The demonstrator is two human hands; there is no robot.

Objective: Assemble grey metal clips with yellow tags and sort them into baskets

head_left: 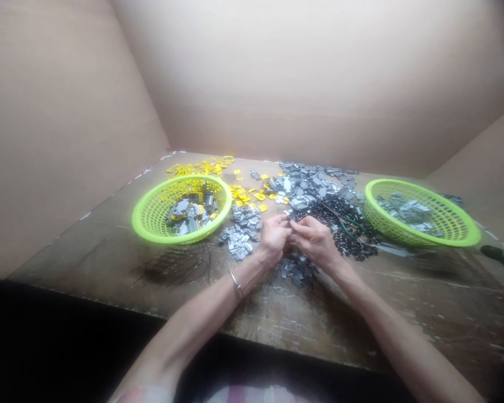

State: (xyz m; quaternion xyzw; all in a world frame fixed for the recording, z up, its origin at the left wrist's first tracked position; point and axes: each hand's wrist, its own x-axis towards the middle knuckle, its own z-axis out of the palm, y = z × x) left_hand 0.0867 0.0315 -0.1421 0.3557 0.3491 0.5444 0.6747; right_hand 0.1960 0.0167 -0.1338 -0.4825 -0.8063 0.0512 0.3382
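Note:
My left hand (274, 234) and my right hand (313, 238) meet over the middle of the table, fingers pinched together at the tips. Whatever small piece sits between them is mostly hidden by the fingers; I cannot make out its kind. Right behind the hands spreads a heap of small black parts (340, 215). Flat grey pieces (240, 229) lie to the left of my left hand, and more grey pieces (297, 271) are below my hands. Green-handled pliers (348, 228) rest on the black heap, to the right of my right hand.
A lime-green basket (139, 221) with grey-and-yellow assembled pieces stands at left; another lime-green basket (466, 235) with grey pieces is at right. Yellow parts (205, 167) and silver-grey parts (315, 182) lie toward the back wall (298, 123). The wooden table's (285, 330) front edge is near me.

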